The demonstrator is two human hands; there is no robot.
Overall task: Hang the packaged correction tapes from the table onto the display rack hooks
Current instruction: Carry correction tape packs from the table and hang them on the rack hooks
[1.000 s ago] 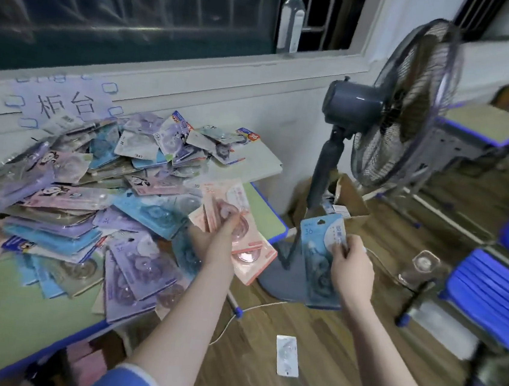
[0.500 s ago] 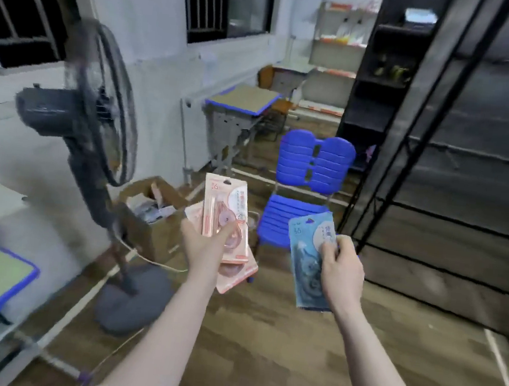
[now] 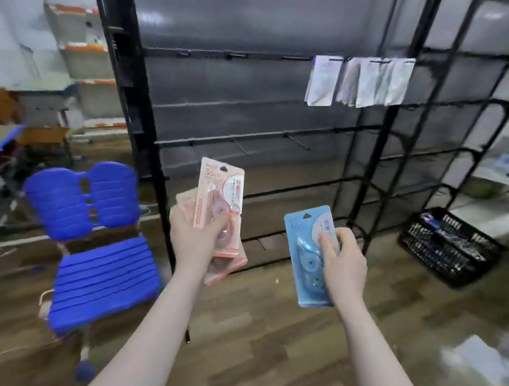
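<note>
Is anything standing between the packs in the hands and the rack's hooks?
Nothing visible does. The left hand holds pink packs, the right hand a blue pack, with open air up to the display rack. The blue chair stands off left.

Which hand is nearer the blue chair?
Left. The left hand, holding pink packs, is just right of the blue chair; the right hand is farther right.

Ahead of you: black display rack [image 3: 282, 151] w/ horizontal rails. Pale packets [image 3: 357, 79] hang along its top rail (blurred, approx. four). Wood floor [image 3: 263, 335] carries a blue chair [image 3: 100, 239], left, and a black basket [image 3: 451, 248], right.
</note>
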